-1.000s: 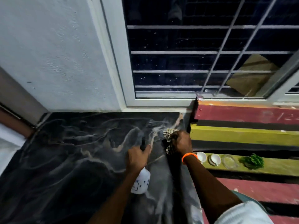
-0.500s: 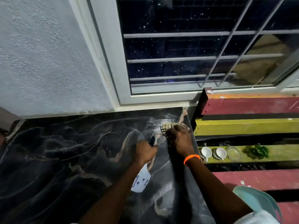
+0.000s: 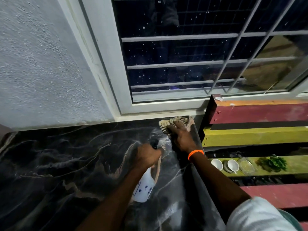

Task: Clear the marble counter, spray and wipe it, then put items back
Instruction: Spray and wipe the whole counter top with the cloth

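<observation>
Your dark veined marble counter (image 3: 58,164) carries a checked beige cloth (image 3: 168,124) in its far right corner.

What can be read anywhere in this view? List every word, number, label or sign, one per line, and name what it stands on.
No legible text in this view.
White plastic spray bottle in the left hand: small dark blue marks printed on its side, too small and blurred to read as words.
Checked beige cleaning cloth under the right hand: pattern only, no lettering.
Red painted wooden plank: pale scuffs, no readable writing.
</observation>
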